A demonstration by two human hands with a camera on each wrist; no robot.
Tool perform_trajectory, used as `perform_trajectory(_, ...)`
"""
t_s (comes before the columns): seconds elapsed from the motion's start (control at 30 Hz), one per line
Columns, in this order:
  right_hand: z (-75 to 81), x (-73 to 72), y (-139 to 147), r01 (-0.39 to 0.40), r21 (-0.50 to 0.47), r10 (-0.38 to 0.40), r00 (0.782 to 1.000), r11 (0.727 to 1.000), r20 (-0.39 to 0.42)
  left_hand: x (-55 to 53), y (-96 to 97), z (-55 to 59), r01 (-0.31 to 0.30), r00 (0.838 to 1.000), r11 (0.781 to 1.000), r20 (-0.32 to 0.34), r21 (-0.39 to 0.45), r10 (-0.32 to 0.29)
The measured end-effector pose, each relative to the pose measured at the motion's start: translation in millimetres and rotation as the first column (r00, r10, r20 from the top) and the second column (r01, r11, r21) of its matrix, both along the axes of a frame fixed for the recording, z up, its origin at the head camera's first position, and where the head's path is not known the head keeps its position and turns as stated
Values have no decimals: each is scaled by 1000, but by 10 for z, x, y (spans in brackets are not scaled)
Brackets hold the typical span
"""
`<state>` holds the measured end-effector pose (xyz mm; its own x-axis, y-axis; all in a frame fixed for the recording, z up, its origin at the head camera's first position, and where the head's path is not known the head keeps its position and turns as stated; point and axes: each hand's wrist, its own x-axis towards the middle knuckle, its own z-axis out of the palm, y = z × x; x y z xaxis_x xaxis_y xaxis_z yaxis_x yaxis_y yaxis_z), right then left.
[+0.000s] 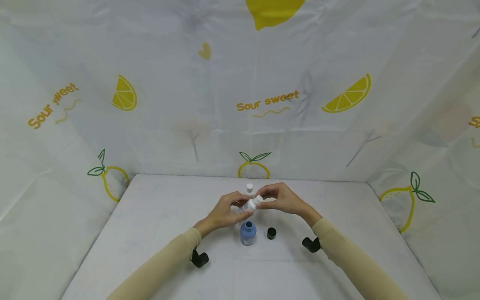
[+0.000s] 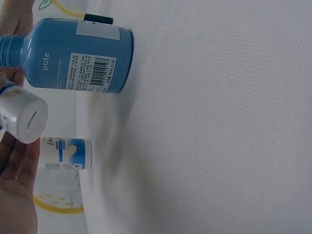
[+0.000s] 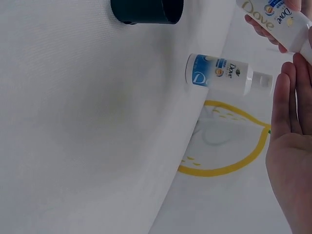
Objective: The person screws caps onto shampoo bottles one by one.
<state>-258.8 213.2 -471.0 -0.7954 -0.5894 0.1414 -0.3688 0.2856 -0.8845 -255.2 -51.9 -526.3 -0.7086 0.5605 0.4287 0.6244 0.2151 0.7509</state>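
Observation:
My left hand [image 1: 224, 212] grips a small white Dove bottle [image 3: 270, 22], tilted with its top toward the upper right in the head view. At that end, my right hand [image 1: 283, 199] pinches the white cap [image 1: 258, 200] between thumb and fingers. Below the hands a blue bottle [image 1: 248, 235] stands upright on the table, its threaded neck uncovered. A loose black cap [image 1: 271, 233] lies just right of it. Behind the hands stands a second white Dove bottle [image 3: 219, 73], capped and partly hidden in the head view.
The white table [image 1: 157, 208] meets a lemon-printed curtain [image 1: 180, 104] at its back edge, with more of it at both sides. Dark wrist-camera mounts [image 1: 200, 259] hang beneath both forearms.

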Motion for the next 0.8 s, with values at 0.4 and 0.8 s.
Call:
perform_trajectory(0.4,-25,11,-38,60,68,-56,997,996,-53,14,15,-17,-6,1000,1000,0,-1,6)
perform_trajectory(0.8,-29,19,-47,106,124,-94,991,987,-95,12,24,-45,-8,1000,1000,-13,1,8)
